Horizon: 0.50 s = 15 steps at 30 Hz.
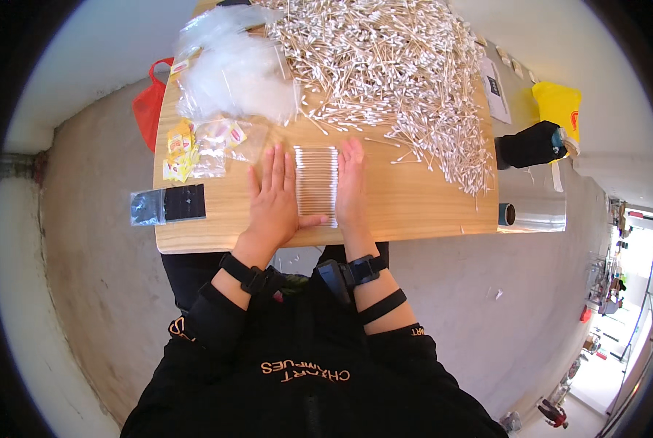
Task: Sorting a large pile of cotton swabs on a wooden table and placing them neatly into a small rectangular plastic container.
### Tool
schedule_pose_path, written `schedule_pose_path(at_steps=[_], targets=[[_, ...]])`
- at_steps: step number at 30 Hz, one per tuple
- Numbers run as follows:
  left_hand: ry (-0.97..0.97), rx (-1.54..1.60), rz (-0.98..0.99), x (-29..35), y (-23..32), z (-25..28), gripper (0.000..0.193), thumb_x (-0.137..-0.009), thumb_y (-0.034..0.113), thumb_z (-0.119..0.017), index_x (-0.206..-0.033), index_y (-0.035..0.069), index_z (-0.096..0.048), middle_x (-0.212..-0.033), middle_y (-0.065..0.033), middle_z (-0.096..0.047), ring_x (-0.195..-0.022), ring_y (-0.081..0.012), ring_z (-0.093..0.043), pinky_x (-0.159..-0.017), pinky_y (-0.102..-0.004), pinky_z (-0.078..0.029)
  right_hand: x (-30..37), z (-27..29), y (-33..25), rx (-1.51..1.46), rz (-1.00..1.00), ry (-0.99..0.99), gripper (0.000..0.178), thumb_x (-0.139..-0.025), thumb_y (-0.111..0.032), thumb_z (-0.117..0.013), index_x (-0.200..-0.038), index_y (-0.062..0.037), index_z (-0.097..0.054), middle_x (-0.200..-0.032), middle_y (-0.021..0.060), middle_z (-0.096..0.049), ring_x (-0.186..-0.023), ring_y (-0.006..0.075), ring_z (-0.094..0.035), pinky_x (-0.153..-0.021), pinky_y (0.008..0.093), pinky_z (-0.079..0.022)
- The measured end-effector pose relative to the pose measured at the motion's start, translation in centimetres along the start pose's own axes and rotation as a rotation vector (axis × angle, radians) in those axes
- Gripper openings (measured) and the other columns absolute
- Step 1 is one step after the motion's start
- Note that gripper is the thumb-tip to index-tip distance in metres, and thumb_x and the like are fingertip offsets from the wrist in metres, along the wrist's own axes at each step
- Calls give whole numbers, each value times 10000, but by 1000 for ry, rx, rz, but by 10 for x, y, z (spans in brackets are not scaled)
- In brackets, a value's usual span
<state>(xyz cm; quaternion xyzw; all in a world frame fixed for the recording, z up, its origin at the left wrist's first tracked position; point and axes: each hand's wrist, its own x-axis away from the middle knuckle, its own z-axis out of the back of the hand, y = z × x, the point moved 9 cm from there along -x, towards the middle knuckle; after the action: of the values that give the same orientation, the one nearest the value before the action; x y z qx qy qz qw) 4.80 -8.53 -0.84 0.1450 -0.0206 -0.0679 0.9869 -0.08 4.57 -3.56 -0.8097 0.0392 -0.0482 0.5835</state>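
Wooden surface [421,213]: one swab row [317,182] lined up between left hand [272,206] and right hand [351,193]; swab heap [385,62] beyond looks unsorted, most seemingly left. Grip: both hands extended, flanking row's ends, clasping nothing.

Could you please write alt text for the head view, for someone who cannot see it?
A person's left hand and right hand flank a neat column of cotton swabs on a wooden table. Beyond, a large heap of loose swabs lies toward the right, with clear plastic bags at left.
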Motion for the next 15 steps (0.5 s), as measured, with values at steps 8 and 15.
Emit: schedule_pose_path(at_steps=[8, 15], targets=[[-63, -2, -24, -5, 4, 0, 1356, -553, 785, -646, -1472, -76, -143, -1560, -224, -125, -1468, -320, -56, -1140, -573, -46, -6, 22, 6, -53, 70, 11, 620, -1033, -401, -296, -1449, 47, -196, -1496, 214, -233, -1412, 276, -219, -1178, 368, -164], [-138, -94, 39, -22, -7, -4, 1364, -557, 796, -633, -1479, -70, -122, -1570, -205, -103, -1471, -312, -29, -1143, -565, -29, -25, 18, 25, -51, 72, -11, 535, -1034, -340, -312, -1418, 31, -295, -1483, 170, -290, -1387, 232, -270, -1154, 357, -207]])
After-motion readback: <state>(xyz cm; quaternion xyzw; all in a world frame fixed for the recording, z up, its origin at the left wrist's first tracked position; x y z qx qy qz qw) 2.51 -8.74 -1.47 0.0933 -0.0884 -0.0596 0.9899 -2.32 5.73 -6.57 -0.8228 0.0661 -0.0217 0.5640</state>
